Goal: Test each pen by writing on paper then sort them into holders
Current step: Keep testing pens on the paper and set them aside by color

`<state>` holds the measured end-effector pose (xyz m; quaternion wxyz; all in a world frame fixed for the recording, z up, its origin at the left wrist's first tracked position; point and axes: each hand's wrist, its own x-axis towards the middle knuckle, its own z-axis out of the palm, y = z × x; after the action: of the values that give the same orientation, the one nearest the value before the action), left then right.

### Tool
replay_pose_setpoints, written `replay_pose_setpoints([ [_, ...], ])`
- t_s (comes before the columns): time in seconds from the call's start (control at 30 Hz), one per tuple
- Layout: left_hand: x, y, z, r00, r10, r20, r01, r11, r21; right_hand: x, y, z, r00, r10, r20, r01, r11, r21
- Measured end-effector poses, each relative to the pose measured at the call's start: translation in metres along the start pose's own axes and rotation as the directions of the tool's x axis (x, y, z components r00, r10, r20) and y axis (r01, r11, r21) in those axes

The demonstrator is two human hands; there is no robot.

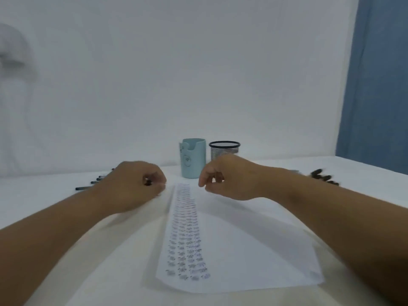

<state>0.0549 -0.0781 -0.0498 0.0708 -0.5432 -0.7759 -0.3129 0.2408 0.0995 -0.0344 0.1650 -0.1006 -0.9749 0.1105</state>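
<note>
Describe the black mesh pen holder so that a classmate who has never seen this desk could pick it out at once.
Start at the white table and follow the written sheet of paper to its far end by the wall. Two cups stand there side by side. The mesh holder is the right-hand one, a see-through wire cup with a black rim, unlike the solid pale blue holder beside it.

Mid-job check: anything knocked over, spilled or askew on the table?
Nothing stands out. Both holders, the teal holder and the mesh holder, stand upright, and the paper lies flat. The pens lie loose at left.
</note>
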Motion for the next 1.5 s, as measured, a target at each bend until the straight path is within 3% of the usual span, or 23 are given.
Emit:
replay_pose_setpoints([
  [0.07,-0.001,-0.018,-0.018,0.999,-0.052,0.008,0.051,0.996,0.067,0.016,-0.010,0.007,0.996,-0.036,0.078,0.040,0.998,-0.049],
  [0.17,-0.003,-0.036,-0.038,0.977,-0.151,0.152,0.122,0.975,0.185,0.031,-0.017,0.012,0.988,-0.014,0.155,0.025,0.997,-0.069],
  [0.27,-0.006,-0.047,-0.046,0.951,-0.211,0.224,0.156,0.958,0.239,0.037,-0.015,0.029,0.990,-0.017,0.140,0.025,0.998,-0.053],
  [0.4,-0.003,-0.056,-0.046,0.970,-0.183,0.161,0.146,0.965,0.217,0.026,-0.007,0.047,0.995,-0.100,-0.002,0.100,0.995,0.009],
  [0.5,-0.001,-0.066,-0.054,0.965,-0.252,0.076,0.237,0.958,0.162,0.020,-0.006,0.046,0.991,-0.133,-0.010,0.133,0.991,-0.017],
  [0.6,-0.004,-0.074,-0.053,0.934,-0.348,0.080,0.327,0.923,0.203,0.018,-0.007,0.045,0.993,-0.120,0.000,0.120,0.993,-0.004],
  [0.7,-0.004,-0.076,-0.050,0.941,-0.335,0.047,0.318,0.925,0.207,0.018,-0.007,0.045,0.995,-0.098,0.005,0.098,0.995,0.012],
  [0.77,-0.002,-0.072,-0.050,0.959,-0.281,-0.049,0.285,0.949,0.137,0.018,-0.007,0.045,0.996,-0.091,0.002,0.091,0.996,0.019],
  [0.87,0.000,-0.056,-0.049,0.953,-0.264,-0.152,0.225,0.946,-0.234,0.017,-0.007,0.045,0.997,-0.073,0.013,0.073,0.997,0.010],
  [0.97,0.001,-0.035,-0.045,0.952,-0.272,-0.138,0.171,0.851,-0.497,0.016,-0.007,0.044,0.998,-0.065,0.015,0.065,0.998,0.011],
  [1.13,0.005,-0.016,-0.038,0.968,-0.250,-0.026,0.160,0.693,-0.703,0.016,-0.007,0.044,0.998,-0.053,0.025,0.053,0.999,0.006],
  [1.23,0.005,-0.008,-0.031,0.964,-0.252,-0.083,0.090,0.604,-0.792,0.015,-0.007,0.044,0.998,-0.053,0.020,0.052,0.999,0.010],
  [1.37,0.009,0.001,-0.029,0.932,-0.359,-0.053,0.011,0.176,-0.984,0.014,-0.008,0.043,0.999,-0.051,0.014,0.051,0.999,0.018],
  [1.5,0.013,0.008,-0.027,0.885,-0.465,0.008,-0.019,-0.053,-0.998,0.015,-0.008,0.043,0.999,-0.045,0.017,0.044,0.999,0.024],
])
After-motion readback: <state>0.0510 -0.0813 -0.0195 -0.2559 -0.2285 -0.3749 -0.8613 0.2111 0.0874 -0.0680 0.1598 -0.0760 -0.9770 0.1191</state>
